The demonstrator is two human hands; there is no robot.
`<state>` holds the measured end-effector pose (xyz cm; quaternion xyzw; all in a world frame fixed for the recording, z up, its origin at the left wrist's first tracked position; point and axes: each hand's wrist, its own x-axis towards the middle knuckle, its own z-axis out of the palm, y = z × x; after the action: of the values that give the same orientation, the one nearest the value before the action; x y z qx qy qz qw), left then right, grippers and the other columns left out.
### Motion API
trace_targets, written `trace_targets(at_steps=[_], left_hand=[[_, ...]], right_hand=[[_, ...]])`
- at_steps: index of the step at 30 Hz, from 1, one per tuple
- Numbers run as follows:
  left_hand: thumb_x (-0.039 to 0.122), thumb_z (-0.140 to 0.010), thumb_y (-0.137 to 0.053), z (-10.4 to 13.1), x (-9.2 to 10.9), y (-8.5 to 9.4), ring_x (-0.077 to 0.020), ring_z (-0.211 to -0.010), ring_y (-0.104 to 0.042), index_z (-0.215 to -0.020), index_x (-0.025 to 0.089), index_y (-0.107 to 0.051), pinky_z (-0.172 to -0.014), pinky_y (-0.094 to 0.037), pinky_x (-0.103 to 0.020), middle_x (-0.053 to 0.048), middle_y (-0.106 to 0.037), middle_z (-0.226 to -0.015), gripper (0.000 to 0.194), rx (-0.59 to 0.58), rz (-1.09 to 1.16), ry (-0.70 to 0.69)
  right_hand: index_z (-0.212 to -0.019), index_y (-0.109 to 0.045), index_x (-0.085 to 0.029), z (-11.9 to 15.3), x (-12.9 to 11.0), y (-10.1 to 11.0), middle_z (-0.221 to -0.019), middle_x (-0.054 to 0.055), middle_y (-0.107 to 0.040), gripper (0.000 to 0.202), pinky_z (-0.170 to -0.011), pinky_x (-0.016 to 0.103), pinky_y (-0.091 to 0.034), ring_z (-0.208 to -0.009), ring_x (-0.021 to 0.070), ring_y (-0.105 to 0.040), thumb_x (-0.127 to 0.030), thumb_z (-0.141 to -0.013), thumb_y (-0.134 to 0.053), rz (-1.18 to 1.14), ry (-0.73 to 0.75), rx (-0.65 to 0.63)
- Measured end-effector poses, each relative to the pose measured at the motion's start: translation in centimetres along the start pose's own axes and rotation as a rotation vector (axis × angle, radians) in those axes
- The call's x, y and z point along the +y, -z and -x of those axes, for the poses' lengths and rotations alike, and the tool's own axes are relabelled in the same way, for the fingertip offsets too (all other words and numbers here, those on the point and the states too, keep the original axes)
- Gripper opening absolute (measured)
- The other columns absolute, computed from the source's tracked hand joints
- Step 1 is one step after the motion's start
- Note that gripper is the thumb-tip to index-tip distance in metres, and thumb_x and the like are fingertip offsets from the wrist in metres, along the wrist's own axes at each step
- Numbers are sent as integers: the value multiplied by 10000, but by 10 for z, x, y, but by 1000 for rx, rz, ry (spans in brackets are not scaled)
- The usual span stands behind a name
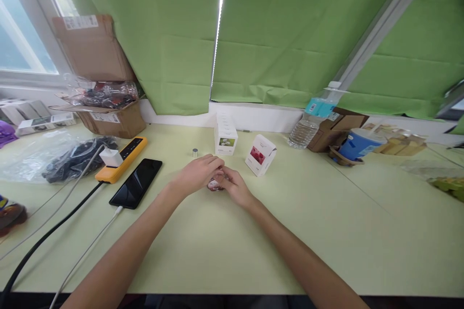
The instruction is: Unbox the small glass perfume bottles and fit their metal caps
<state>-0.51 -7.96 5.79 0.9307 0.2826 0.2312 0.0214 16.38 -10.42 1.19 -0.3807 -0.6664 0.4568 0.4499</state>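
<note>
Both my hands meet over the middle of the table, on a small dark-red, shiny item with a pale label [213,185] whose kind I cannot make out. My left hand [197,173] reaches over its top with bent fingers. From the other side my right hand [236,187] closes its fingers round it. Much of the item is hidden by my fingers. A small silver cylinder [195,152], like a cap, stands just beyond my left hand. Behind my hands is a row of white boxes [225,141]. To the right, a white box with a red picture [260,155] stands at an angle.
On the left lie a black phone [136,183] on a charging cable and an orange power strip [121,160]. Farther back sits an open cardboard box [112,120]. At the right back are a water bottle [306,128] and a blue cup [360,145].
</note>
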Motion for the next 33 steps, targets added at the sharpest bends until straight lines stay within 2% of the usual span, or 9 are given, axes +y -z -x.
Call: trace_targets(at_steps=[2,5,9,11,14,17,27,30,33], left_hand=[[145,-942,-400,1,3,-1,-195,-932,-584,-1088,191,-514,-776,-462,-308,-61,-628,-1003,191,-14,-39,-19],[18,-874,-404,4,7,-5,-206,-1020,-578,-1186,190,-461,-864,-460,-343,-80,-612,-1105,360,-33,-109,-75],[-38,-827,-391,6,8,-10,-212,-1056,-573,-1224,180,-442,-892,-470,-359,-93,-597,-1168,455,-36,-121,-76],[-5,-855,-399,6,6,-11,-211,-1067,-574,-1229,184,-453,-889,-481,-353,-89,-600,-1180,422,-19,-66,-51],[145,-941,-407,7,1,-10,-192,-1054,-591,-1198,206,-496,-877,-498,-326,-71,-620,-1168,279,40,104,8],[224,-973,-382,8,-2,-10,-175,-1015,-610,-1156,211,-540,-873,-501,-310,-61,-646,-1130,242,93,237,21],[234,-972,-383,7,2,-30,-179,-873,-632,-1035,174,-584,-777,-507,-314,-68,-682,-957,219,254,179,40],[259,-973,-391,7,3,-28,-184,-928,-625,-1091,190,-576,-811,-506,-319,-68,-672,-998,230,248,237,88],[269,-979,-373,8,3,-23,-180,-1020,-610,-1251,237,-512,-852,-506,-309,-64,-643,-1144,307,156,328,112]], right_hand=[[-882,-593,-174,0,0,0,-813,30,-626,315,-681,301,-471,-764,195,-591,-484,-884,-538,46,6,6],[-873,-593,-164,0,0,0,-818,39,-635,312,-694,308,-457,-769,200,-584,-470,-891,-535,124,20,33],[-858,-593,-163,1,-1,1,-817,39,-629,305,-679,302,-445,-760,197,-572,-460,-895,-530,182,33,62],[-874,-605,-167,2,-2,2,-834,43,-634,307,-683,303,-448,-780,201,-573,-464,-894,-529,169,33,55],[-911,-619,-174,3,-3,4,-843,38,-635,313,-698,307,-461,-800,199,-582,-474,-894,-529,87,14,17],[-924,-622,-173,4,-3,4,-808,24,-625,320,-694,307,-470,-775,189,-595,-479,-890,-539,-3,-20,-12],[-864,-595,-189,4,6,-2,-796,13,-586,238,-647,288,-461,-725,168,-560,-421,-885,-547,-5,30,69],[-834,-577,-192,4,5,-1,-765,-1,-552,207,-617,265,-425,-690,148,-515,-386,-892,-536,59,74,87],[-786,-554,-186,5,1,0,-732,-10,-526,209,-598,250,-400,-667,136,-488,-364,-893,-537,88,105,77]])
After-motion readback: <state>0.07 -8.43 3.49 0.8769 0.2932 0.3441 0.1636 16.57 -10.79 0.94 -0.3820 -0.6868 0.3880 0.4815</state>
